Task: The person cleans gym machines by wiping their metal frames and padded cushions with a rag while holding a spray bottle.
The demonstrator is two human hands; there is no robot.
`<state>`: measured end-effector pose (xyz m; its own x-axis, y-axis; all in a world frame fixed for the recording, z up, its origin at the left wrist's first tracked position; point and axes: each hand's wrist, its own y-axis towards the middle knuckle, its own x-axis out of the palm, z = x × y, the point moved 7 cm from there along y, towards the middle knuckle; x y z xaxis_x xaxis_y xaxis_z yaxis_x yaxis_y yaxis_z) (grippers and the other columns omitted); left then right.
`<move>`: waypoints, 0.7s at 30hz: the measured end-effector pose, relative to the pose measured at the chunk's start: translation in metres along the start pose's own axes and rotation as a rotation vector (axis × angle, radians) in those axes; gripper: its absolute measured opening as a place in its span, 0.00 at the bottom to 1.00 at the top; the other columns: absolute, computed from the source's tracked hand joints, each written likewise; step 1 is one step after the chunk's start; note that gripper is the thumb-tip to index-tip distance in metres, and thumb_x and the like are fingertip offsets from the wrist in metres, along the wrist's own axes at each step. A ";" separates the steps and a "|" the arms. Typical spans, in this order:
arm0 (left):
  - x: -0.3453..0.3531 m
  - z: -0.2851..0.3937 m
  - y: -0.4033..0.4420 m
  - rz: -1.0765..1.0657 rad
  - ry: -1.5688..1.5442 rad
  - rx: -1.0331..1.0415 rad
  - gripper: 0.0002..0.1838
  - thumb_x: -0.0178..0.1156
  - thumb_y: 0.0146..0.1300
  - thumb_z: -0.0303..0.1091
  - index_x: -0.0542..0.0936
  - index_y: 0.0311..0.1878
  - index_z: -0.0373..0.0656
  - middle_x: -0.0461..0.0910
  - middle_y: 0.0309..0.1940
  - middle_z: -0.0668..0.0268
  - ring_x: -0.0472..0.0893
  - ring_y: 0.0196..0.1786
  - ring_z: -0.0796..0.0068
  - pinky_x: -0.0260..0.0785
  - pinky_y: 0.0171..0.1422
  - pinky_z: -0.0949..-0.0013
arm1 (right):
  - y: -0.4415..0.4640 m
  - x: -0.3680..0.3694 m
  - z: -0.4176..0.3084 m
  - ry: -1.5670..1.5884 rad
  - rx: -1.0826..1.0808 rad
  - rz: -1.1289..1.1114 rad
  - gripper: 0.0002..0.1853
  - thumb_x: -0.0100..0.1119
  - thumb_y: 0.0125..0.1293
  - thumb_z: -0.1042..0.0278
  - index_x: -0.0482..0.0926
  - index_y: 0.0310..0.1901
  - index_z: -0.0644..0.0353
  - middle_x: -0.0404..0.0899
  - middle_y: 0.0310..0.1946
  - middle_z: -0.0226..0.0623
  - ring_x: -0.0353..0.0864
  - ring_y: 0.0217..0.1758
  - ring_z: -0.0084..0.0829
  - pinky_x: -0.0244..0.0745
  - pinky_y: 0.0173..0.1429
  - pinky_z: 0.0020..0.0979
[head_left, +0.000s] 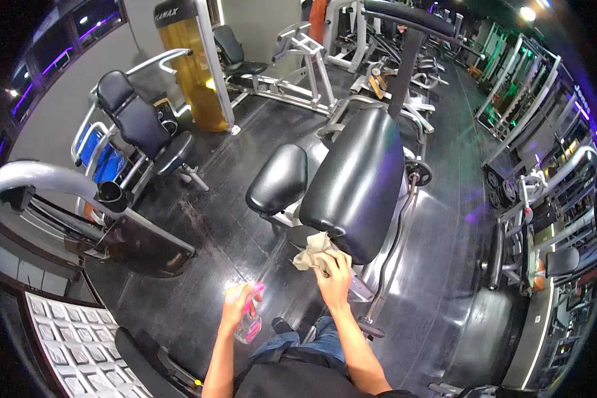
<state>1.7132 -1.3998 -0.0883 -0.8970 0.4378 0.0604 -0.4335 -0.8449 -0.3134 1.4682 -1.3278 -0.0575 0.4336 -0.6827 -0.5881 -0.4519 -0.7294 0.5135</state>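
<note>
My left hand is closed around a clear spray bottle with a pink trigger head, low in front of my body. My right hand grips a crumpled beige cloth at the lower end of a black padded bench. The cloth is near the bench pad's lower left corner; whether it touches the pad I cannot tell. A smaller black seat pad sits to the left of the long pad.
A curved barbell runs along the bench's right side. At the left are a grey machine arm and a black seat machine. Weight racks line the right. A black upright post rises behind the bench.
</note>
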 end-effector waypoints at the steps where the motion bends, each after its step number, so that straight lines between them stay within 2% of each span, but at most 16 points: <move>1: -0.001 0.002 -0.001 0.000 0.022 0.002 0.23 0.54 0.68 0.49 0.82 0.38 0.35 0.80 0.24 0.61 0.73 0.14 0.77 0.63 0.19 0.73 | -0.010 0.001 0.011 0.032 0.075 0.061 0.22 0.72 0.42 0.77 0.82 0.43 0.53 0.78 0.48 0.34 0.74 0.54 0.42 0.70 0.58 0.42; 3: -0.004 0.006 -0.003 -0.003 0.052 0.003 0.24 0.54 0.67 0.51 0.82 0.37 0.35 0.80 0.24 0.61 0.73 0.14 0.76 0.62 0.18 0.73 | -0.026 -0.001 0.024 0.094 0.200 0.154 0.21 0.71 0.44 0.79 0.80 0.44 0.57 0.77 0.47 0.39 0.73 0.54 0.44 0.69 0.60 0.42; 4: -0.007 0.006 -0.004 -0.003 0.062 -0.006 0.24 0.54 0.68 0.51 0.82 0.37 0.34 0.80 0.24 0.61 0.72 0.15 0.76 0.63 0.18 0.72 | -0.034 0.002 0.027 0.097 0.205 0.159 0.21 0.71 0.44 0.79 0.80 0.44 0.57 0.77 0.47 0.39 0.73 0.54 0.44 0.69 0.60 0.42; 6: -0.013 0.004 -0.004 -0.006 0.079 -0.014 0.24 0.54 0.68 0.51 0.82 0.38 0.33 0.80 0.24 0.61 0.72 0.15 0.76 0.63 0.19 0.72 | -0.052 0.004 0.047 0.193 0.380 0.319 0.21 0.70 0.46 0.79 0.80 0.45 0.57 0.77 0.48 0.40 0.73 0.55 0.44 0.69 0.60 0.40; 7: -0.017 -0.001 -0.004 -0.003 0.097 -0.021 0.25 0.53 0.68 0.50 0.82 0.39 0.33 0.80 0.24 0.61 0.72 0.15 0.76 0.63 0.18 0.72 | -0.061 0.007 0.054 0.117 0.442 0.333 0.19 0.69 0.53 0.77 0.79 0.48 0.60 0.77 0.48 0.41 0.74 0.56 0.43 0.68 0.61 0.38; 9: -0.023 -0.004 -0.004 -0.006 0.118 -0.027 0.25 0.53 0.68 0.50 0.82 0.39 0.33 0.80 0.24 0.60 0.72 0.15 0.75 0.63 0.18 0.72 | -0.061 0.008 0.057 0.162 0.507 0.369 0.18 0.68 0.55 0.75 0.79 0.49 0.61 0.77 0.48 0.42 0.75 0.56 0.42 0.68 0.61 0.38; 11: -0.027 -0.006 -0.008 -0.011 0.059 -0.028 0.21 0.53 0.68 0.44 0.81 0.32 0.34 0.80 0.25 0.61 0.74 0.15 0.76 0.65 0.20 0.72 | -0.055 0.009 0.056 0.206 0.579 0.393 0.16 0.65 0.62 0.70 0.78 0.50 0.66 0.78 0.48 0.44 0.76 0.56 0.41 0.68 0.62 0.37; 12: -0.026 -0.007 -0.009 -0.018 0.063 -0.033 0.21 0.53 0.68 0.44 0.81 0.32 0.34 0.80 0.25 0.61 0.74 0.15 0.76 0.65 0.20 0.72 | -0.045 0.007 0.050 0.203 0.587 0.398 0.16 0.65 0.62 0.70 0.78 0.50 0.66 0.78 0.48 0.44 0.76 0.56 0.41 0.68 0.62 0.37; 14: -0.025 -0.007 -0.008 -0.018 0.066 -0.045 0.21 0.53 0.68 0.45 0.81 0.32 0.34 0.80 0.25 0.61 0.74 0.15 0.75 0.65 0.20 0.72 | -0.015 0.004 0.033 0.305 0.492 0.365 0.16 0.67 0.60 0.70 0.79 0.49 0.64 0.78 0.48 0.43 0.77 0.56 0.42 0.69 0.62 0.37; 17: -0.018 -0.007 -0.006 -0.051 0.094 -0.053 0.21 0.53 0.68 0.45 0.81 0.32 0.34 0.80 0.25 0.61 0.74 0.15 0.75 0.65 0.21 0.72 | 0.015 0.002 0.003 0.248 0.324 0.350 0.18 0.70 0.54 0.71 0.80 0.47 0.61 0.78 0.48 0.43 0.77 0.54 0.44 0.70 0.60 0.38; 21: -0.007 -0.008 -0.002 -0.104 0.119 -0.025 0.23 0.53 0.68 0.50 0.82 0.35 0.36 0.80 0.24 0.63 0.72 0.14 0.77 0.61 0.18 0.73 | 0.002 0.011 -0.002 0.164 0.203 0.281 0.21 0.73 0.46 0.74 0.81 0.45 0.59 0.77 0.48 0.42 0.76 0.53 0.46 0.72 0.57 0.40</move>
<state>1.7212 -1.3992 -0.0962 -0.8303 0.5570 -0.0186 -0.5197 -0.7858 -0.3354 1.4741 -1.3365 -0.0615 0.3824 -0.8647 -0.3257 -0.7088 -0.5007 0.4969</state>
